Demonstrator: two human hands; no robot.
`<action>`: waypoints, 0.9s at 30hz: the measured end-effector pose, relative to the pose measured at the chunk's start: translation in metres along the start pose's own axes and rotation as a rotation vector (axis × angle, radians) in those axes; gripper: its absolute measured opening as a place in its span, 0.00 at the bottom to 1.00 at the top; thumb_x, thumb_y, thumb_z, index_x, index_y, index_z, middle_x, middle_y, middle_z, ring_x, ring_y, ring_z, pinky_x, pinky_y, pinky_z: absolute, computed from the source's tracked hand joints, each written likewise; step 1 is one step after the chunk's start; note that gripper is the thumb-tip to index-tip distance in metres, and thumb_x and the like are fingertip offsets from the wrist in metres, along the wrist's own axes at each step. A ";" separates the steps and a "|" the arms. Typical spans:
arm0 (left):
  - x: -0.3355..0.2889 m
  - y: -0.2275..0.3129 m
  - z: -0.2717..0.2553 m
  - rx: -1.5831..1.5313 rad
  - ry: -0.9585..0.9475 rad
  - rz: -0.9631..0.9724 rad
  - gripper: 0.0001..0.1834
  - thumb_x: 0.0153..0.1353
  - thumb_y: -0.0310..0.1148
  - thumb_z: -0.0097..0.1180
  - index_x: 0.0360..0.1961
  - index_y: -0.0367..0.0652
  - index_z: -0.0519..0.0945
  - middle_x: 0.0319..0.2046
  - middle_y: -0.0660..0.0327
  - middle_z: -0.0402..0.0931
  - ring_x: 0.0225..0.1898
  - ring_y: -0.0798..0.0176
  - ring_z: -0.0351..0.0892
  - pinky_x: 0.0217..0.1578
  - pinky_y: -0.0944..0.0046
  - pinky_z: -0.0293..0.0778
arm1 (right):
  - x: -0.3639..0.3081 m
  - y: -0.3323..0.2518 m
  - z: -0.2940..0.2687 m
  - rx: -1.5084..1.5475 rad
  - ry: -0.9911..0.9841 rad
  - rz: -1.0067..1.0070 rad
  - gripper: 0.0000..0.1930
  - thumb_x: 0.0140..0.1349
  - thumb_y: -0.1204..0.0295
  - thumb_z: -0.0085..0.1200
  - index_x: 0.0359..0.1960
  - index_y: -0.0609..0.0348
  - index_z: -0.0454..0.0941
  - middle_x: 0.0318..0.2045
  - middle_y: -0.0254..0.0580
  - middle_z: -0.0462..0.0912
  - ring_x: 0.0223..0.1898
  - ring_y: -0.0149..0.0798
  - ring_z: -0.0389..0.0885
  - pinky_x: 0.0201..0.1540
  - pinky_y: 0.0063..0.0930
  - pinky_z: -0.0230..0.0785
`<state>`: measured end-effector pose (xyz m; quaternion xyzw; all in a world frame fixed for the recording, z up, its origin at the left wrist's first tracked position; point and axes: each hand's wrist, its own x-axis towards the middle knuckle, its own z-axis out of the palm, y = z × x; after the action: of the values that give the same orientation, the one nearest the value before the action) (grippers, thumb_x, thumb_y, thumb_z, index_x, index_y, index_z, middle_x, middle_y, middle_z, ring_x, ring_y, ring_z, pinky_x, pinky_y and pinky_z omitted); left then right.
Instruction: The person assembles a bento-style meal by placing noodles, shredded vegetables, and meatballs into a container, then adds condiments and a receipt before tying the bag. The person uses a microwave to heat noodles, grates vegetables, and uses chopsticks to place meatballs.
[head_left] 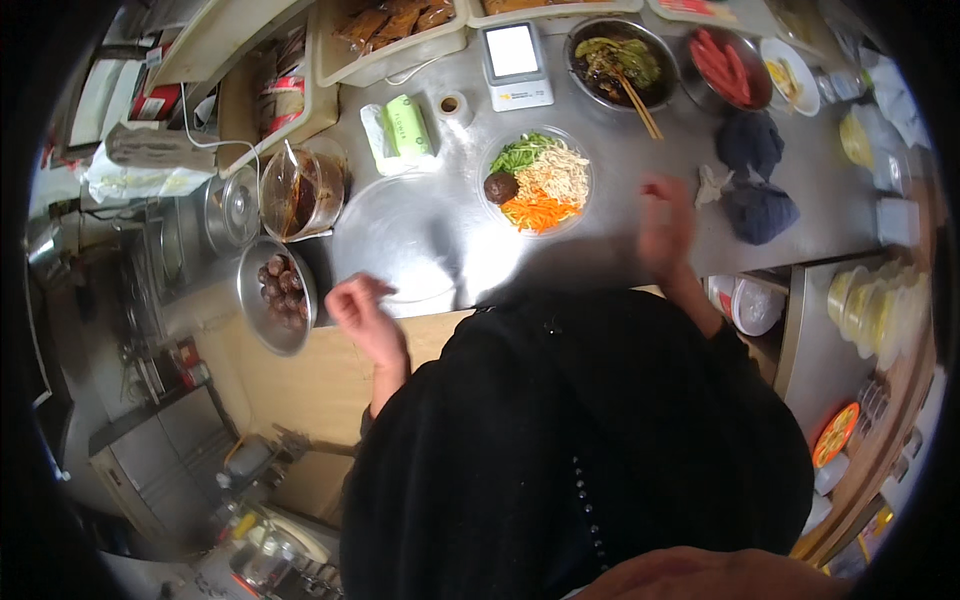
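Observation:
A round clear bowl (537,185) stands on the steel counter, filled with green leaves, pale shreds, orange carrot strips and one dark brown ball. To its left lies a large, clear round disc (385,255), perhaps a lid. My left hand (366,318) hovers by the disc's near edge, fingers loosely bent, thumb apart, nothing seen in it. Right of the bowl, my right hand (668,228) is raised over the counter. Motion smears its fingers, and no held thing can be made out.
A steel bowl of brown balls (283,290) sits at the counter's left edge beside a clear tub of dark sauce (303,190). Behind are a scale (515,65) and a bowl of dark greens (620,62) with chopsticks. Dark blue cloths (755,180) lie at right.

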<state>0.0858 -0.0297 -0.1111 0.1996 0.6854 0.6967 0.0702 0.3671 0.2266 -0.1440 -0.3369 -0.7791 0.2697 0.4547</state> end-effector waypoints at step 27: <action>0.018 -0.076 0.163 0.649 -0.329 0.149 0.10 0.62 0.30 0.53 0.29 0.33 0.71 0.28 0.49 0.70 0.31 0.52 0.70 0.37 0.55 0.68 | 0.025 0.028 0.102 -0.139 -0.056 0.293 0.09 0.59 0.68 0.51 0.38 0.52 0.82 0.31 0.45 0.78 0.32 0.51 0.78 0.36 0.41 0.72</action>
<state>0.1174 0.1317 -0.1855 0.3703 0.8339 0.4047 0.0616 0.2749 0.2517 -0.1958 -0.4700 -0.7509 0.2877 0.3640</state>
